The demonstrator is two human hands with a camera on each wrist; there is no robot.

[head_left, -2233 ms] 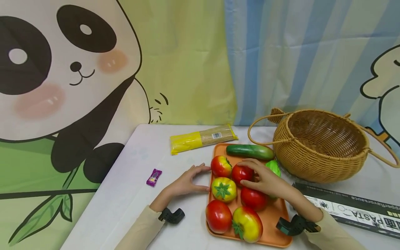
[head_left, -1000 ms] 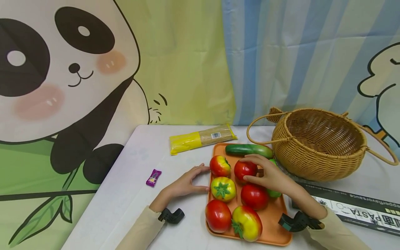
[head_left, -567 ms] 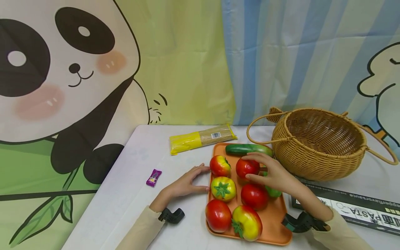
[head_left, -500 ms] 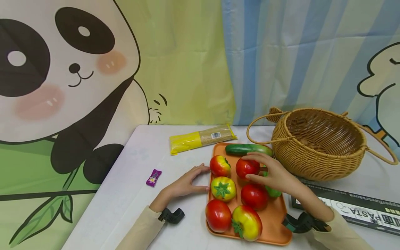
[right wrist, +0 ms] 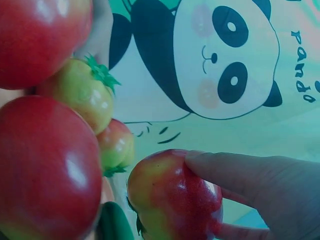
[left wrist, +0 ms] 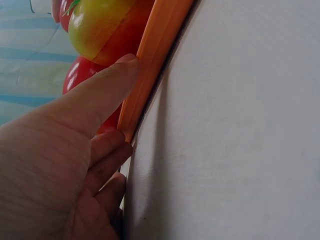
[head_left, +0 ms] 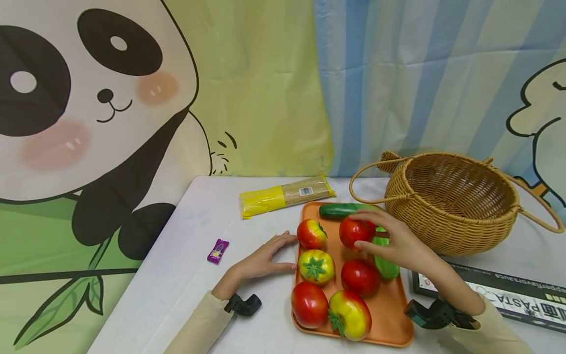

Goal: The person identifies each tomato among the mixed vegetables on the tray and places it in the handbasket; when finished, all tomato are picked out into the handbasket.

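Observation:
My right hand (head_left: 393,241) grips a red tomato (head_left: 354,233) between thumb and fingers, over the far part of the orange tray (head_left: 391,317). In the right wrist view, this tomato (right wrist: 172,195) shows a yellow-green end with a green stem. My left hand (head_left: 261,259) rests at the tray's left edge, thumb and fingers spread apart; its thumb tip lies right at the rim in the left wrist view. On the tray lie several other red and yellow tomatoes (head_left: 316,267), a cucumber (head_left: 338,211) along the far edge and a light-green vegetable (head_left: 386,266), partly hidden by my right hand.
A wicker basket (head_left: 451,231) with looped handles stands right of the tray. Nearer lies a black-and-white pasta box (head_left: 513,295). Beyond the tray is a yellow noodle packet (head_left: 265,200); a small purple wrapped sweet (head_left: 218,251) lies to the left.
My right hand has shifted to the right with the tomato, away from its place beside the other tomatoes. More of the light-green vegetable shows. My left hand has stayed at the tray edge.

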